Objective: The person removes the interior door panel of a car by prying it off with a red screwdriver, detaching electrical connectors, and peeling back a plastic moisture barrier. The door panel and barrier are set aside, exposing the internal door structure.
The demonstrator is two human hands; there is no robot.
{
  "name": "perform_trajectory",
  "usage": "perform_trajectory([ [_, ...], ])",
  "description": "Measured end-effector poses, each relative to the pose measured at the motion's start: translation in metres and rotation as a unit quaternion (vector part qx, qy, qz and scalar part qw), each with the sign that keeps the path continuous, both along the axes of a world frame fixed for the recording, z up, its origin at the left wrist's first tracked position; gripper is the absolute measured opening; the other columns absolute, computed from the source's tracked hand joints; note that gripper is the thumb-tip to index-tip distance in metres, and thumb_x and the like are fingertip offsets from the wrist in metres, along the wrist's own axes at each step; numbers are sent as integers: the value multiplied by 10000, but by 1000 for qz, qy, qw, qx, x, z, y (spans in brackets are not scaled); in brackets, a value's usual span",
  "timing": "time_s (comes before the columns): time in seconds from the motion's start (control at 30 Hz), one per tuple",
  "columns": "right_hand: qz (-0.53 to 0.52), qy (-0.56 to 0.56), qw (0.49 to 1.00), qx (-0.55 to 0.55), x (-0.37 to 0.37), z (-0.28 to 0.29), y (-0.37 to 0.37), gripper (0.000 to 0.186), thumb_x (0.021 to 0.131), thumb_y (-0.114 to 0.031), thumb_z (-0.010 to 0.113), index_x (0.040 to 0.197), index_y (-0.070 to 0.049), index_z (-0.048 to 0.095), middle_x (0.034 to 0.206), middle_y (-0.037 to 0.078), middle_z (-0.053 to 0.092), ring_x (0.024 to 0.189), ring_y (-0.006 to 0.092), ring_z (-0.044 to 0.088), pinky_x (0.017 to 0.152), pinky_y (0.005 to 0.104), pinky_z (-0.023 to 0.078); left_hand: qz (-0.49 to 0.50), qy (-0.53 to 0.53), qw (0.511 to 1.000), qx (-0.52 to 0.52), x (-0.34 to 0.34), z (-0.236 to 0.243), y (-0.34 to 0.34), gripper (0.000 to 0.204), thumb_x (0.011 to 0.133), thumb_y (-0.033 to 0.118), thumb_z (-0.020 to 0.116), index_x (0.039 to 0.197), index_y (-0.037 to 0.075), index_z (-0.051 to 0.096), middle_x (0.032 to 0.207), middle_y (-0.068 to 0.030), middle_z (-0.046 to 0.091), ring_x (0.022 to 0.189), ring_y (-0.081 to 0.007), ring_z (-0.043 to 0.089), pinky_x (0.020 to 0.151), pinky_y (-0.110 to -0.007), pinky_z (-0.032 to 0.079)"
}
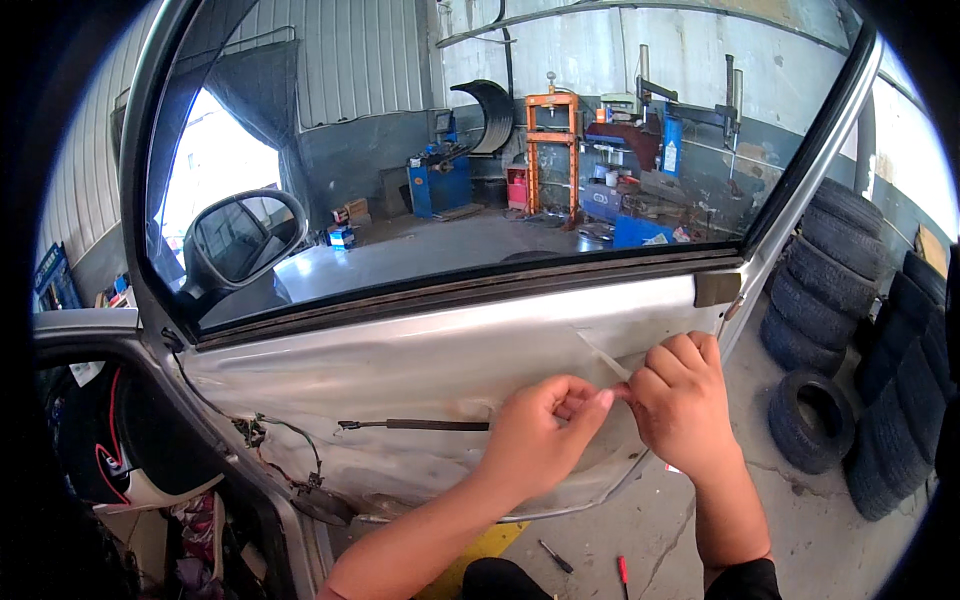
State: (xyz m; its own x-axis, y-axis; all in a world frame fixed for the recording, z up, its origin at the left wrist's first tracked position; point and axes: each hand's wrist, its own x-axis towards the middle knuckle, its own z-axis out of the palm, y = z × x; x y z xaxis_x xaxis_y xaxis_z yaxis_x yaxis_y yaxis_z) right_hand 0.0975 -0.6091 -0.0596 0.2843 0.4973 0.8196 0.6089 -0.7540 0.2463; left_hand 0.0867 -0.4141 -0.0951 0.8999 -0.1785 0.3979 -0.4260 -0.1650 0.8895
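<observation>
My right hand (pixel 680 400) is closed on a thin pale translucent strip (pixel 600 350), which angles up to the left over the silver car door's bare inner panel (pixel 420 350). My left hand (pixel 545 430) is just left of it, fingers curled, its thumb and fingertips close to the right thumb; what they hold, if anything, is unclear. A black sleeved cable (pixel 420 425) runs across the panel behind my hands, and wiring (pixel 305 450) hangs at its left. The window glass above has a wing mirror (pixel 245 240) showing at the left.
Stacked tyres (pixel 820 270) stand at the right, a loose tyre (pixel 810 420) beside them. A black screwdriver (pixel 555 556) and a red one (pixel 623 572) lie on the floor below. The car's opening (pixel 120 430) is at the left. An orange press (pixel 550 150) stands beyond the glass.
</observation>
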Motion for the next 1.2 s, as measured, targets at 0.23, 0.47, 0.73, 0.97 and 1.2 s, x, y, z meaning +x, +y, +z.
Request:
perform_trajectory([
  [0.23,11,-27,998,-54,-13,-12,-13,256,682,-222,798,708,-87,581,764,36,536,834,273,577,794,437,425,110,7,993,41,22,13,-26,517,1062,385,599,819,-57,714,670,-97,719,608,-134,691,581,-300,544],
  [0.47,7,2,999,-47,-30,-11,-12,265,748,-284,798,828,-63,676,853,53,623,883,294,604,806,451,452,112,59,984,-127,-5,-36,-33,588,1086,410,539,790,-70,705,631,-109,691,589,-145,677,568,-309,543],
  [0.73,73,96,993,12,-45,11,50,284,764,-249,818,893,-44,669,990,110,684,919,335,642,828,433,495,128,-54,963,-231,-18,-67,-56,361,1023,304,629,849,-10,669,686,-95,674,628,-219,661,570,-385,502],
  [0.97,36,209,973,-92,-43,-5,144,476,746,-247,850,1112,-9,662,1089,131,695,986,324,669,858,434,531,-273,71,858,-429,23,-170,-44,169,1040,169,585,1076,35,681,980,-76,685,929,-185,648,824,-345,516],
  [1.2,64,225,969,-82,-36,-34,136,605,812,-366,782,1219,53,624,1140,166,651,1066,317,642,918,445,500,62,-177,981,47,-40,-142,5,154,944,138,677,1062,39,683,955,-120,707,910,-258,688,789,-389,538],
])
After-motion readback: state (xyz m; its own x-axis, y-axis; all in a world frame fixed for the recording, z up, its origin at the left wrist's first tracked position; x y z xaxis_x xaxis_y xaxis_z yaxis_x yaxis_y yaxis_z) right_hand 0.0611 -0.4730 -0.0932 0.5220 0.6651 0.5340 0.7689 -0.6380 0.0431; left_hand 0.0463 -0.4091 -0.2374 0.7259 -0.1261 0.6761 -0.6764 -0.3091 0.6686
